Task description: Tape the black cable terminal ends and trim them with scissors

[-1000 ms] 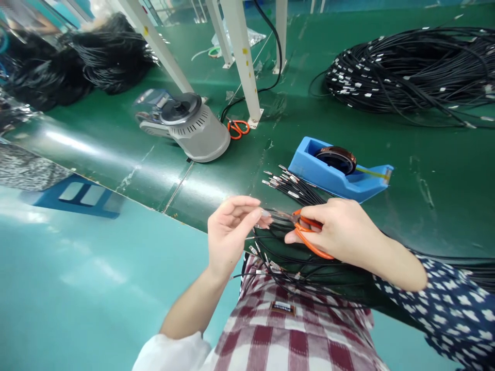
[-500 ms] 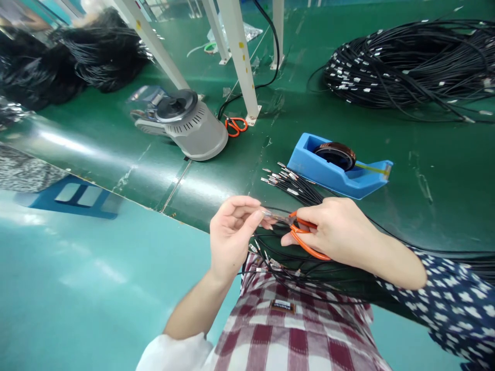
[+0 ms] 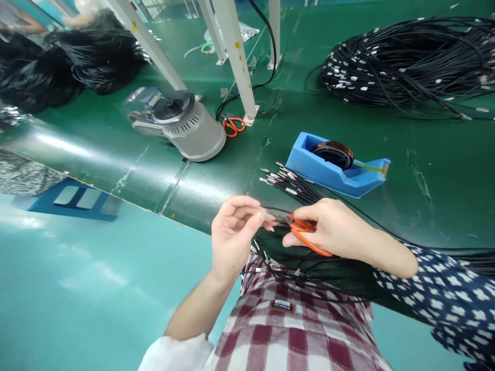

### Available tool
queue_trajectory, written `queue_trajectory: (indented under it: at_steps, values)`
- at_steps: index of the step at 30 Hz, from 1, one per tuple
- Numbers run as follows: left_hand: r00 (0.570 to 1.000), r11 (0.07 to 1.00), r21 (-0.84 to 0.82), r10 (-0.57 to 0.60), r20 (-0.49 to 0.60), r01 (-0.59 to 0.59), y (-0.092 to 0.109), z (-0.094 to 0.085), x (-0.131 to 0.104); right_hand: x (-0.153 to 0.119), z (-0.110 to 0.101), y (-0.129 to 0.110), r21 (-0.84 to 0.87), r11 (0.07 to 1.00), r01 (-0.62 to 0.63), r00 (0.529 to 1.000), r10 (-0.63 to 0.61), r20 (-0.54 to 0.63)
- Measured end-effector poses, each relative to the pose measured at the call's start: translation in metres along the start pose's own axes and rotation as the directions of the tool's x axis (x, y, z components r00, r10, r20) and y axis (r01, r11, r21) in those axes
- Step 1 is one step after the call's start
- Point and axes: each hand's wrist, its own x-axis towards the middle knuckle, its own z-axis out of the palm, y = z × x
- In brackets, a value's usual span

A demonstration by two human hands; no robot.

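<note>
My right hand (image 3: pixel 328 226) is closed on the orange handles of a pair of scissors (image 3: pixel 309 238), whose blades point left at the cable end. My left hand (image 3: pixel 235 232) pinches the end of a thin black cable (image 3: pixel 277 209) between thumb and fingers; its tip is small and partly hidden. Just behind the hands lies a bundle of black cables (image 3: pixel 303 189) with pale tips. More cable ends (image 3: pixel 266 260) rest across the checked apron. Beyond the bundle stands a blue tape dispenser (image 3: pixel 336 172) holding a brown roll.
A grey round machine (image 3: pixel 201 131) stands left of centre, with second orange scissors (image 3: pixel 234 127) beside it. White posts (image 3: pixel 242 67) rise behind. Large black cable coils lie at the back right (image 3: pixel 386 67) and back left (image 3: pixel 100 56). Part of a person (image 3: pixel 23 20) shows far left.
The scissor handles have come closer together in my right hand. My left hand keeps its pinch on the cable end. The view has shifted slightly.
</note>
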Motion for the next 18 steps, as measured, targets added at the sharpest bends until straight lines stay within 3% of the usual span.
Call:
queue_trajectory:
  at_steps: [9, 18]
  values:
    - [1.000, 1.000, 0.023, 0.011, -0.015, -0.010, -0.0006, 0.0008, -0.0019, -0.0060, -0.0043, -0.0003, -0.145, 0.987, 0.068, 0.995, -0.078, -0.062]
    - [1.000, 1.000, -0.003, 0.008, 0.006, -0.008, -0.0050, 0.0006, -0.0033, -0.0051, -0.0014, -0.0021, -0.131, 0.990, 0.043, 0.997, -0.051, -0.061]
